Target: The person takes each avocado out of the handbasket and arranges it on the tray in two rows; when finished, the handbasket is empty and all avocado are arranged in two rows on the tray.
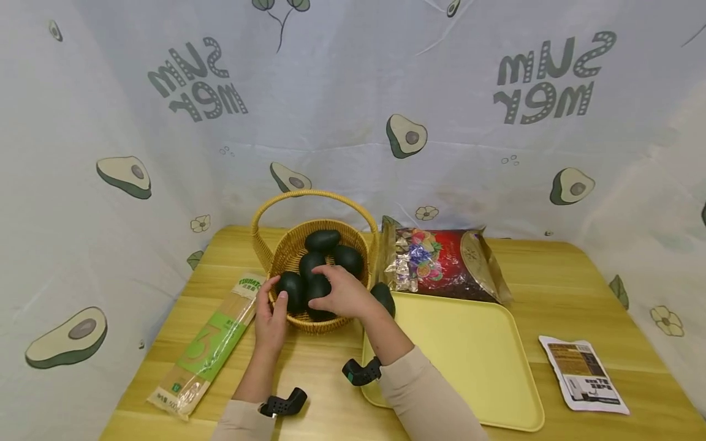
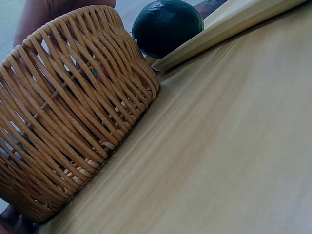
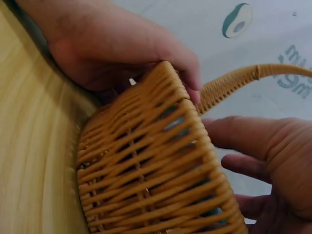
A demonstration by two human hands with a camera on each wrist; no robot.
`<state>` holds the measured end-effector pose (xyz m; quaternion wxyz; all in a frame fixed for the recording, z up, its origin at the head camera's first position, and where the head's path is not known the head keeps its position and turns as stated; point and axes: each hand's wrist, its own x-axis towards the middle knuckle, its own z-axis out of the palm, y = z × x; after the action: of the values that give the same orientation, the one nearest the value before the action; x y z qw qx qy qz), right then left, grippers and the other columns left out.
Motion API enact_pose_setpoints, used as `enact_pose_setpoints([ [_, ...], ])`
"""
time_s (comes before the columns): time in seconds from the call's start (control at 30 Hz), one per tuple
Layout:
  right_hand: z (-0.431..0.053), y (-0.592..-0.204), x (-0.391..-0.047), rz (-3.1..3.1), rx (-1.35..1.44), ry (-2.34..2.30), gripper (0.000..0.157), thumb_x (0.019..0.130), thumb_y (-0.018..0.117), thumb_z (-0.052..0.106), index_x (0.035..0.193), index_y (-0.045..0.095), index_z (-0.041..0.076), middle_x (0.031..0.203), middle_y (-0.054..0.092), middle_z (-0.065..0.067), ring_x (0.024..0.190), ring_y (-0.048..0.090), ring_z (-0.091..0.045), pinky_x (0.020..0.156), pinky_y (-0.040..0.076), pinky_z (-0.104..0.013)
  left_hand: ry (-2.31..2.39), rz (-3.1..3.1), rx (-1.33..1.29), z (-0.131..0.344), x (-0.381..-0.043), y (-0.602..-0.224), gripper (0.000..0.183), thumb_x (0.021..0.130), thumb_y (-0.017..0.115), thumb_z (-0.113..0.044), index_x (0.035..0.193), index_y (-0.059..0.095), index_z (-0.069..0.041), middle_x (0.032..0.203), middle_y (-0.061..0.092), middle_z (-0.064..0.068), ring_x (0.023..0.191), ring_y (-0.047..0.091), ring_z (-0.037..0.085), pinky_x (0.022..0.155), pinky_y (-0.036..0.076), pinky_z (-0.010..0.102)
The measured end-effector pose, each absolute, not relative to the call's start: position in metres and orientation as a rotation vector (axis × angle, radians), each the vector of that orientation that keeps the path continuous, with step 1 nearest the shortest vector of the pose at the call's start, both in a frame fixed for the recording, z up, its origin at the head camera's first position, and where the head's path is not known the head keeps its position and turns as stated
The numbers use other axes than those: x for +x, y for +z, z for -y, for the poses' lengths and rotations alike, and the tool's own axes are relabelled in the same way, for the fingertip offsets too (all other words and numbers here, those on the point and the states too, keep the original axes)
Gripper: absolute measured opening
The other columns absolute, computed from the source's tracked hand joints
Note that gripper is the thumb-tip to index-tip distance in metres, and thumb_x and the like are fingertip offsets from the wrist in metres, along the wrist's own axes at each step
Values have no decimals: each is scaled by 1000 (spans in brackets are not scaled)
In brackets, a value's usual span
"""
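A wicker basket [image 1: 314, 326] with a tall arched handle holds several dark green avocados. My left hand [image 1: 270, 324] grips its near left rim, the thumb hooked over the edge beside one avocado [image 1: 291, 291]. In the right wrist view that thumb of the left hand [image 3: 122, 48] bends over the woven rim. My right hand [image 1: 347, 293] reaches in over the right side, thumb and forefinger curved round a near avocado [image 1: 318, 288]; its other fingers are hidden in the head view. One more avocado [image 1: 383, 298] sits outside the basket, at the tray's back left corner.
A yellow tray [image 1: 463, 355] lies right of the basket, under my right forearm. Behind it is a shiny red and brown bag [image 1: 441, 263]. A noodle packet [image 1: 212, 346] lies at the left, and a small white and brown pouch [image 1: 583, 373] at the right.
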<state>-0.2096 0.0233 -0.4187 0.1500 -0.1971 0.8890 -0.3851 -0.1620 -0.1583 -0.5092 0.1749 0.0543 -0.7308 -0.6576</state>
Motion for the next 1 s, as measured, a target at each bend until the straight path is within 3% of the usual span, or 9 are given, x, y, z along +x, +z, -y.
enact_pose_setpoints([
  [0.07, -19, -421, -208, -2575, -574, -1042, 68, 87, 81, 29, 148, 53, 18, 154, 46, -17, 131, 55, -38, 104, 48, -57, -1849, 2083, 158, 158, -162, -509, 40, 107, 48, -17, 146, 47, -11, 159, 37, 11, 146, 32, 27, 106, 35, 33],
  [0.17, -14, -422, -207, -2611, -572, -951, 69, 86, 82, 31, 147, 54, 19, 153, 48, -18, 128, 58, -39, 102, 49, -56, -1842, 2085, 158, 157, -162, -509, 40, 107, 48, -17, 146, 47, -11, 159, 37, 13, 146, 32, 29, 104, 35, 37],
  [0.43, -13, -420, -201, -2639, -623, -945, 68, 85, 83, 30, 146, 55, 17, 143, 61, -11, 131, 57, -36, 104, 49, -53, -1877, 2089, 166, 157, -161, -510, 40, 107, 49, -17, 146, 46, -13, 160, 35, 9, 149, 28, 25, 110, 32, 45],
  [0.7, -25, -410, -189, -2673, -610, -1195, 69, 87, 82, 29, 149, 52, 20, 152, 54, -9, 138, 52, -35, 107, 46, -58, -1871, 2077, 136, 158, -161, -511, 41, 106, 50, -15, 147, 46, -11, 160, 35, 12, 151, 25, 29, 117, 28, 56],
  [1.0, -45, -393, -170, -2697, -558, -1393, 70, 86, 83, 28, 149, 52, 24, 152, 52, -8, 129, 59, -33, 98, 54, -52, -1855, 2061, 125, 159, -162, -511, 40, 106, 50, -14, 145, 47, -9, 158, 37, 12, 151, 27, 26, 119, 25, 53],
])
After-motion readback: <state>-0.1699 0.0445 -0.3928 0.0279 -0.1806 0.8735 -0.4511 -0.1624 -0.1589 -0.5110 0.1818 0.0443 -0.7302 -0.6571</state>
